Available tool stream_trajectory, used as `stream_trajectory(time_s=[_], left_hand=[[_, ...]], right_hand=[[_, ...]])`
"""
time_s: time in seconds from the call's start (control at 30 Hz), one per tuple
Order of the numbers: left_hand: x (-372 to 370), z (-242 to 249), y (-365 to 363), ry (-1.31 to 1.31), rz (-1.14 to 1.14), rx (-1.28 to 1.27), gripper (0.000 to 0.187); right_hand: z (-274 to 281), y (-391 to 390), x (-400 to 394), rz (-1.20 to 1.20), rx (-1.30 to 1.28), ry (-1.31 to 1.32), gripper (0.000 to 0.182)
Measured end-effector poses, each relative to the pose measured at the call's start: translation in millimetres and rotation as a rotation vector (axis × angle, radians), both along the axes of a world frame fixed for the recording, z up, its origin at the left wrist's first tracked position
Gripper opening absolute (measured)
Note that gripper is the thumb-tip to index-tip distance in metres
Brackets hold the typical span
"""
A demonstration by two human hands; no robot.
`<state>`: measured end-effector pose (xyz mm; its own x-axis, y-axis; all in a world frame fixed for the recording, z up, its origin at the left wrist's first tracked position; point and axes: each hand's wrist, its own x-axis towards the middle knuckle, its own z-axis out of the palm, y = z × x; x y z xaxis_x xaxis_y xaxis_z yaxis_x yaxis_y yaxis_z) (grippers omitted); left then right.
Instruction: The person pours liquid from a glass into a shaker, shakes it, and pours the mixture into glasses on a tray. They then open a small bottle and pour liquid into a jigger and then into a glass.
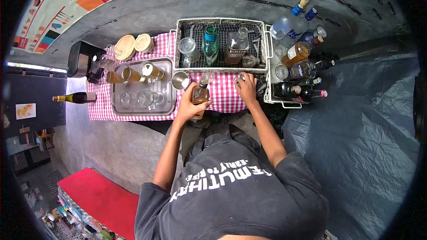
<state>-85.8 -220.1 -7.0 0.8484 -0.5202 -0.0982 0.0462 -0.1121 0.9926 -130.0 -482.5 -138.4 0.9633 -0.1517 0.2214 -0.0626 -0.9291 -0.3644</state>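
Note:
My left hand (190, 106) is shut around a small corked bottle of amber liquid (201, 92), held upright over the front edge of the red-and-white checked cloth (227, 101). My right hand (246, 90) rests on the cloth just below the wire basket (178, 44). Its fingertips are curled at a small shiny object (237, 79), and whether they grip it is unclear. In the basket stand a teal bottle (210, 44), a square clear bottle (236, 46) and an upturned glass (187, 46).
A metal tray (168, 109) with several glasses lies to the left, a steel cup (180, 80) beside it. A second basket (284, 102) on the right holds several liquor bottles. Two wooden lids (126, 46), a wine bottle (73, 98) and a blue tarp (356, 129) surround the table.

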Motion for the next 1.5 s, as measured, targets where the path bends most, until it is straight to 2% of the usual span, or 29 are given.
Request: stream_trajectory(time_s=[0.23, 0.3, 0.33, 0.37, 0.43, 0.47, 0.53, 0.57, 0.63, 0.67, 0.83, 0.9, 1.03, 1.1, 1.13, 1.2, 1.27, 1.3, 1.37, 1.47, 1.5], left_hand=[[-2.3, 2.9, -5.1, 0.043, 0.034, -0.052, 0.043], [-4.8, 6.1, -9.4, 0.026, 0.079, -0.066, 0.045], [-6.7, 10.6, -12.1, -0.042, 0.078, -0.037, 0.048], [-6.6, 5.5, -13.9, -0.024, 0.061, -0.051, 0.048], [-8.0, 10.5, -20.0, -0.015, 0.019, 0.000, 0.052], [-8.6, 7.2, -24.8, -0.014, 0.012, -0.003, 0.052], [-11.0, -4.9, -33.2, 0.115, 0.005, -0.165, 0.055], [-10.6, -9.6, -36.8, 0.113, 0.000, -0.163, 0.055], [-9.7, -17.5, -42.2, -0.067, -0.025, -0.075, 0.058], [-11.2, -13.8, -46.3, 0.010, -0.019, -0.115, 0.059], [-11.1, -21.2, -57.1, -0.081, 0.007, -0.044, 0.060], [-9.7, -16.2, -60.2, -0.231, -0.063, 0.074, 0.058], [-19.7, -12.7, -77.6, -0.065, 0.014, -0.119, 0.062], [-17.7, -16.5, -77.7, -0.119, -0.013, -0.079, 0.062], [-16.5, -18.6, -78.2, -0.171, -0.048, -0.041, 0.062], [-14.4, -6.3, -76.3, -0.225, -0.128, 0.067, 0.064], [-16.9, -3.6, -76.9, -0.233, -0.119, 0.063, 0.065], [-16.4, -2.8, -77.7, -0.245, -0.113, 0.055, 0.066], [-13.7, -5.9, -73.3, -0.240, -0.162, 0.111, 0.068], [-14.0, -11.8, -72.1, -0.312, -0.082, -0.112, 0.078], [-16.3, -14.7, -70.3, -0.310, -0.083, -0.112, 0.078]], right_hand=[[23.0, 4.7, -6.1, 0.010, 0.054, -0.056, 0.028], [42.9, 10.9, -8.3, 0.117, 0.413, -0.033, 0.032], [57.6, 11.2, -12.8, 0.227, 0.407, 0.045, 0.051], [76.9, 16.8, -16.7, 0.228, 0.413, 0.046, 0.051], [103.7, 29.3, -25.3, 0.379, 0.648, 0.184, 0.075], [104.9, 33.8, -28.3, 0.406, 0.680, 0.236, 0.091], [116.8, 46.8, -32.2, 0.416, 0.720, 0.198, 0.096], [115.6, 51.2, -33.3, 0.410, 0.727, 0.157, 0.100], [116.5, 55.8, -30.2, 0.360, 0.797, 0.186, 0.104], [117.1, 57.3, -29.8, 0.311, 0.863, 0.221, 0.108], [110.0, 56.9, -31.3, 0.265, 0.921, 0.132, 0.105], [109.7, 58.9, -29.9, 0.278, 0.783, -0.020, 0.111], [96.0, 64.0, -26.3, 0.269, 0.860, -0.157, 0.109], [96.7, 63.6, -23.9, 0.163, 0.963, -0.151, 0.103], [96.8, 65.6, -22.7, 0.150, 0.980, -0.243, 0.093], [94.6, 65.5, -23.2, 0.112, 0.965, -0.258, 0.089], [91.0, 65.9, -22.5, 0.041, 0.932, -0.312, 0.074], [87.7, 64.4, -20.9, 0.045, 0.933, -0.311, 0.074], [81.2, 61.6, -20.0, 0.056, 1.097, -0.295, 0.069], [82.9, 58.0, -16.5, -0.024, 1.048, -0.295, 0.065], [89.0, 57.7, -15.8, -0.066, 1.056, -0.286, 0.064]])
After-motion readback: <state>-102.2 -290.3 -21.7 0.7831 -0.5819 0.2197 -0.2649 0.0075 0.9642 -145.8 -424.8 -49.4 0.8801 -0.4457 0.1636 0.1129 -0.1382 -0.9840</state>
